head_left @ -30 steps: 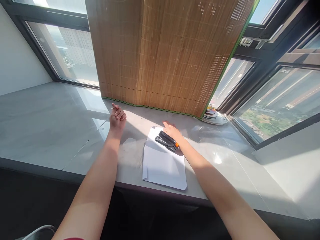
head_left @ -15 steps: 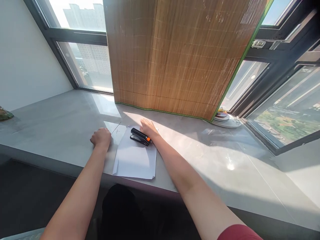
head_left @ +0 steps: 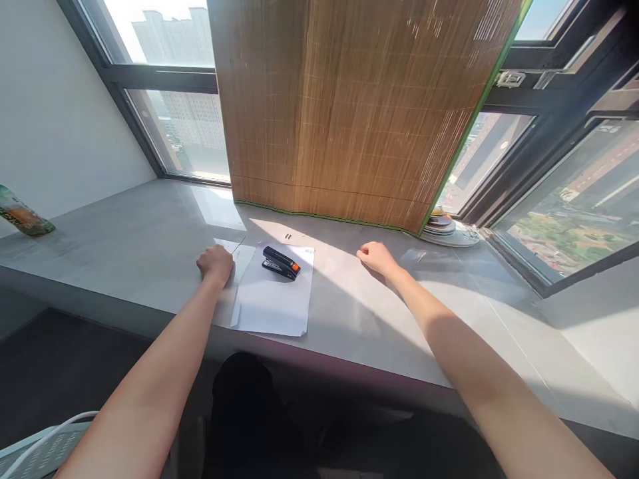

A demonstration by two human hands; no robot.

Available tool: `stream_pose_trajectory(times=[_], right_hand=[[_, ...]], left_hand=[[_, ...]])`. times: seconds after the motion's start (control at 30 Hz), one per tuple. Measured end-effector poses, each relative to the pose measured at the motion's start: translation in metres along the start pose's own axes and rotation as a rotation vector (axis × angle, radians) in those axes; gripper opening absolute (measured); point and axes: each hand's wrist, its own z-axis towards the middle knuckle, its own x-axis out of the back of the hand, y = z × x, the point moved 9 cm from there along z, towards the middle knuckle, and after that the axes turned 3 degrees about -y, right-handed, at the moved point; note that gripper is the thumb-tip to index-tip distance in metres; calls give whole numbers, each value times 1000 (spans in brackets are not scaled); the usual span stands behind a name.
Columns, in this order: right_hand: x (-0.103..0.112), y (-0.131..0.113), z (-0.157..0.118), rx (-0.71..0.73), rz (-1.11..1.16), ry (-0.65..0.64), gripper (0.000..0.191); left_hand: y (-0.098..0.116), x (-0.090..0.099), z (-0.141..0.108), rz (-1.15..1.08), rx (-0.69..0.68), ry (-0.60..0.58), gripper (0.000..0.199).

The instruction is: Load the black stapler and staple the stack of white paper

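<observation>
A black stapler [head_left: 281,263] with an orange patch lies on white sheets of paper [head_left: 272,306], which have curled lower corners. Just beyond the paper's top edge are a couple of tiny staple-like pieces [head_left: 288,237]. My left hand [head_left: 215,265] rests in a loose fist on the sill, left of the paper and apart from the stapler. To the right, also apart from the paper, my right hand [head_left: 378,259] is curled closed on the sill. Nothing shows in either hand, though the inner sides of the fingers are hidden.
A bamboo blind [head_left: 339,120] hangs behind the pale stone sill [head_left: 344,313]. Stacked plates [head_left: 444,231] stand by the right window. A colourful packet [head_left: 24,213] leans at the far left wall. A pale basket [head_left: 40,452] sits low at the left.
My right hand has left the stapler and moved right, closing into a fist. The stapler stays on the paper, and the staple-like pieces now show. My left hand remains a fist beside the paper.
</observation>
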Motion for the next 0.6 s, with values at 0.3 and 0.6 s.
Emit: stream_pose_trajectory(times=[0.3,0.6], right_hand=[[20,159,-101,-343,-171,31,35],[26,158,-99,-233,202,115,43]], left_hand=[[11,1,-4,66,-86,17,52],[23,11,-16,74,-163,55,54]])
